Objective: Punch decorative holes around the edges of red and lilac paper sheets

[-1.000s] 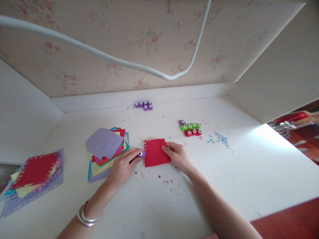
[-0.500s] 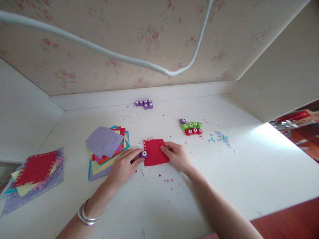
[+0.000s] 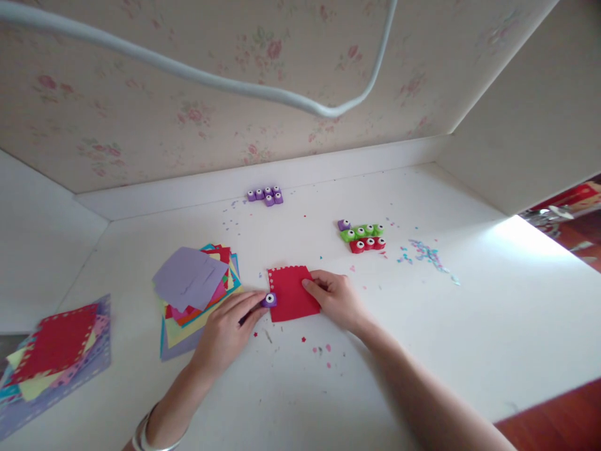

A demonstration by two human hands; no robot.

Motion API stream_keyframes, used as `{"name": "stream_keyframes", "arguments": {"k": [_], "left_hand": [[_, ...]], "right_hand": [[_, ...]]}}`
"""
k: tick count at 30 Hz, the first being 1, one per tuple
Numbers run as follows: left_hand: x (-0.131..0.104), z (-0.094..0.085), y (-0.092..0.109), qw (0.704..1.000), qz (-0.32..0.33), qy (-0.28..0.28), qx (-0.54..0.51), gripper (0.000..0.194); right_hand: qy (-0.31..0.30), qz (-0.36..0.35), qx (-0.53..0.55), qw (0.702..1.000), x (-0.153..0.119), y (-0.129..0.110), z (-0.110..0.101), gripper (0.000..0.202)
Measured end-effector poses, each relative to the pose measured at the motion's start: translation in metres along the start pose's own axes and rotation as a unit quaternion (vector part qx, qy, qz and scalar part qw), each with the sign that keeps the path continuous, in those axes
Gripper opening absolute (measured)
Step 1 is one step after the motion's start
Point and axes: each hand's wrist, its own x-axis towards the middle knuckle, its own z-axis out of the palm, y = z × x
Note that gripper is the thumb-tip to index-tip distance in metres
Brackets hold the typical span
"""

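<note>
A square sheet of red paper (image 3: 297, 297) lies on the white table in front of me, with small shapes punched along its top edge and the upper part of its left edge. My left hand (image 3: 230, 326) grips a small purple craft punch (image 3: 269, 300) between thumb and fingers, and the punch sits on the sheet's left edge. On the right side, my right hand (image 3: 337, 299) pinches the paper, thumb on top and fingers beneath or behind the edge. Whether the punch is pressed down cannot be told.
Stacked coloured paper (image 3: 190, 282) lies left of my left hand; punched sheets (image 3: 61, 341) lie farther left. Purple punches (image 3: 268, 195) stand near the wall. Green punches (image 3: 361, 232) and red punches (image 3: 369, 244) stand right of centre. Paper confetti (image 3: 429, 254) is scattered at the right.
The camera view has shifted and tilted slightly. The punch sits slightly lower along the red paper's left edge, still in my left hand. My right hand keeps its hold.
</note>
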Motion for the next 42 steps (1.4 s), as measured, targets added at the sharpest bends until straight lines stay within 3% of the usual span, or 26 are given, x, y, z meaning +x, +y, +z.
{"name": "stream_keyframes", "arguments": {"k": [20,29,42], "left_hand": [[0.004,-0.001,0.001,1.0,0.017,-0.011,0.006,0.025],[0.011,-0.012,0.017,1.0,-0.024,0.0,0.014,0.03],[0.014,-0.008,0.023,0.998,-0.059,-0.021,-0.007,0.026]], "right_hand": [[-0.017,0.012,-0.043,0.999,-0.001,-0.002,-0.002,0.027],[-0.009,-0.001,-0.056,0.998,0.001,-0.002,-0.001,0.027],[-0.006,-0.012,-0.053,0.999,0.001,-0.001,-0.001,0.029]]}}
